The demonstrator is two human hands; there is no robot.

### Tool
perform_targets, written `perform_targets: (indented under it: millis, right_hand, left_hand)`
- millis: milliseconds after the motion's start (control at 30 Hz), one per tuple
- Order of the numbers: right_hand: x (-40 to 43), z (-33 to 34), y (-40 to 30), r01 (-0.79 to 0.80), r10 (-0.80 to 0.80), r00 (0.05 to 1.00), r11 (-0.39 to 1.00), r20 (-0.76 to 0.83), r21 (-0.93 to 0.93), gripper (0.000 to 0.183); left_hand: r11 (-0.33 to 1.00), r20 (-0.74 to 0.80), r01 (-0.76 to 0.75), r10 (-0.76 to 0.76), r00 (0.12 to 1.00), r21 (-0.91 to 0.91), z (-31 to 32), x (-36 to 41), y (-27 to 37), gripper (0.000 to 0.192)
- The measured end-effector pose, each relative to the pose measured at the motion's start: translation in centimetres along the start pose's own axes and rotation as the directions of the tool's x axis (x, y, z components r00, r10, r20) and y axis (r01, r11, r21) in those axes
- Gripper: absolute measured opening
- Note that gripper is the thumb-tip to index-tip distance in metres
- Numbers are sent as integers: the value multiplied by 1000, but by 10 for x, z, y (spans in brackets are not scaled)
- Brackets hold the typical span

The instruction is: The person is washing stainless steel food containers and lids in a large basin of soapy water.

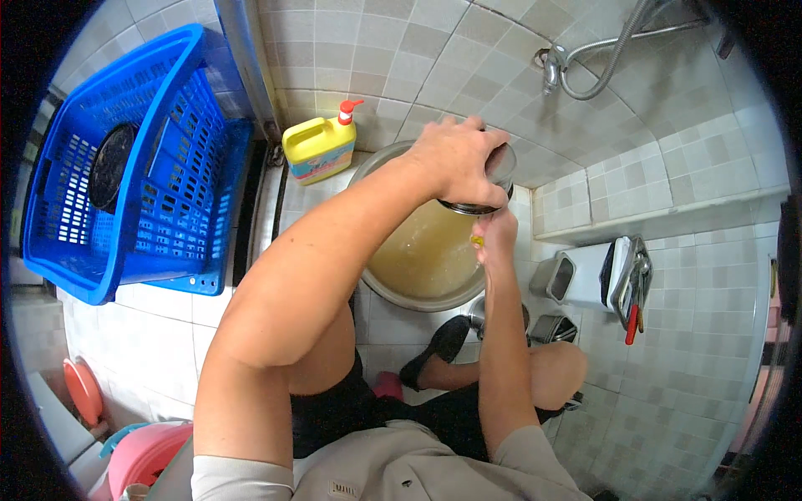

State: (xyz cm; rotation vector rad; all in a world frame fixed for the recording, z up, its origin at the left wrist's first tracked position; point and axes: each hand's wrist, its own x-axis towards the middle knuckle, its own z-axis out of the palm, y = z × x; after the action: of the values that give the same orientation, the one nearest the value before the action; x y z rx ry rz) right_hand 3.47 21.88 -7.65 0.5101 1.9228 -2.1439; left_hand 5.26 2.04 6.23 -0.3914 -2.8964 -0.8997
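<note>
Straight before me stands a wide round metal basin [420,250] holding cloudy yellowish water. Over its far right side, my left hand [460,160] grips a round metal pot or lid with a shiny rim [473,208], fingers spread across it. Just below that rim is my right hand [498,235], closed around a small yellow thing [477,240] that looks like a scrubbing pad; most of it is hidden by the fingers. Whether the right hand also supports the metal piece is not plain.
A yellow pump bottle [319,150] stands behind the basin at left. Farther left is a blue plastic basket [131,163] holding a dark round thing. Stacked metal containers [583,275] with red-handled tongs [633,319] are at right. A shower hose [589,94] hangs on the tiled wall.
</note>
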Motion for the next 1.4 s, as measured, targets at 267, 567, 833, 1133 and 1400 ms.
perform_targets:
  millis: [267, 567, 833, 1133, 1400]
  right_hand:
    - [15, -30, 96, -204, 172, 978, 918, -121, -340, 20]
    - [2, -22, 88, 301, -307, 946, 951, 103, 67, 12]
    - [-31, -54, 128, -290, 289, 957, 955, 31, 59, 36]
    - [-32, -72, 145, -279, 278, 960, 960, -27, -32, 43]
    - [-17, -78, 153, 51, -26, 985, 989, 171, -141, 23]
  left_hand:
    - [996, -94, -77, 73, 993, -40, 2, 4, 16, 83]
    - [995, -107, -68, 59, 992, -79, -1, -5, 17, 84]
    - [989, -161, -128, 116, 980, -68, 1, -4, 18, 84]
    - [987, -91, -120, 110, 990, -108, 1, -2, 23, 85]
    - [971, -47, -158, 152, 987, -180, 7, 10, 40, 86]
